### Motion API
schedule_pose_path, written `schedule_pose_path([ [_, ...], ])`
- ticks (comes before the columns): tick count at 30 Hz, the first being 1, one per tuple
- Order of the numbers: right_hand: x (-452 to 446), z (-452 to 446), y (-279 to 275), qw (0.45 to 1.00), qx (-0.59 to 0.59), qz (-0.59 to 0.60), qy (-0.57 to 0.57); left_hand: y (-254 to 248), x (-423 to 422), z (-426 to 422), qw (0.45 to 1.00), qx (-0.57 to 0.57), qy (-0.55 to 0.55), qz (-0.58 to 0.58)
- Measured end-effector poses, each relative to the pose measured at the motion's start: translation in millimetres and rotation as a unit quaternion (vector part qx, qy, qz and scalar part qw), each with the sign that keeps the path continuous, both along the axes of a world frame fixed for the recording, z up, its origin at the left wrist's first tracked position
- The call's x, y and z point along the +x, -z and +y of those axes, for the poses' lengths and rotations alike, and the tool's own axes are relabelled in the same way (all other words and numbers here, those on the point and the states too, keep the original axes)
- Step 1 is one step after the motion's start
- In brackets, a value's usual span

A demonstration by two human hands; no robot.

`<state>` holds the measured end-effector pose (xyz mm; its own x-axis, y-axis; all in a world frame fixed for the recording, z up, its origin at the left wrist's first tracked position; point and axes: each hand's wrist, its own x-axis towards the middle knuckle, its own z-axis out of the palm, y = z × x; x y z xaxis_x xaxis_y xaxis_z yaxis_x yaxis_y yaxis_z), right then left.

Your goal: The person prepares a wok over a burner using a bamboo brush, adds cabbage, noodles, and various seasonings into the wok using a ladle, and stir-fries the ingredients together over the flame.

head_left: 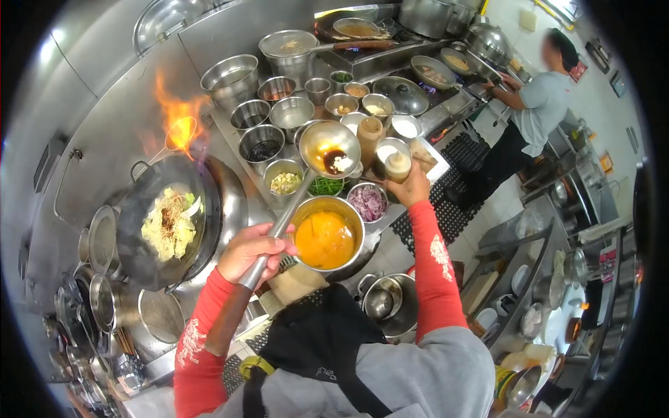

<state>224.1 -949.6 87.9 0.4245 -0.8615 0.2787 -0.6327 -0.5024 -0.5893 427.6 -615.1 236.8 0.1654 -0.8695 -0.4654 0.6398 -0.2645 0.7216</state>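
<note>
Shirt lying behind, left grip is clasping a ladle, right grip a bottle. Seasoning is seemingly being portioned, needing steadiness.

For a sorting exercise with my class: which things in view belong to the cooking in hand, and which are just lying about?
Apparently in use:
ladle, in the left hand
squeeze bottle, in the right hand
wok, with vegetables inside

Probably just lying about:
mesh strainers near the wok
large steel pot

red sleeves | white printed motifs | grey shirt | black apron | pale lettering
</note>
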Motion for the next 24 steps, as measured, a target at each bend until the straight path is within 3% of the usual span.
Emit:
schedule_pose_path([
  [3, 0.0, -8.4, 59.2, 0.990, 0.028, -0.136, 0.003, -3.2, 4.7, 10.5, 1.000, 0.005, -0.018, -0.007],
  [6, -1.0, 9.8, 45.0, 0.982, -0.151, -0.054, 0.101, 2.8, 9.1, 22.4, 0.999, 0.000, -0.040, -0.012],
  [7, 3.9, 28.8, 17.3, 0.942, -0.305, -0.053, 0.127, 3.7, 9.6, 25.3, 0.999, 0.005, -0.049, -0.016],
  [10, 32.2, 50.6, 14.5, 0.938, -0.311, -0.154, 0.029, 7.7, 10.3, 31.3, 0.997, 0.016, -0.070, -0.020],
  [11, 45.0, 56.8, 19.6, 0.971, -0.174, -0.145, -0.081, 11.5, 11.5, 32.6, 0.997, 0.019, -0.077, -0.017],
  [16, 96.9, 43.5, 43.1, 0.997, -0.042, -0.062, -0.033, 20.6, 12.4, 40.6, 0.996, 0.017, -0.088, -0.010],
  [17, 101.9, 28.2, 66.0, 0.992, -0.012, -0.108, -0.068, 21.3, 12.0, 43.1, 0.996, 0.016, -0.088, -0.006],
  [22, 90.2, 27.9, 17.9, 0.988, -0.086, -0.107, -0.071, 30.6, 18.2, 58.7, 0.996, 0.011, -0.084, 0.003],
  [24, 82.7, 45.9, -37.9, 0.978, -0.144, -0.142, -0.057, 32.7, 19.9, 59.7, 0.996, 0.010, -0.086, 0.002],
])
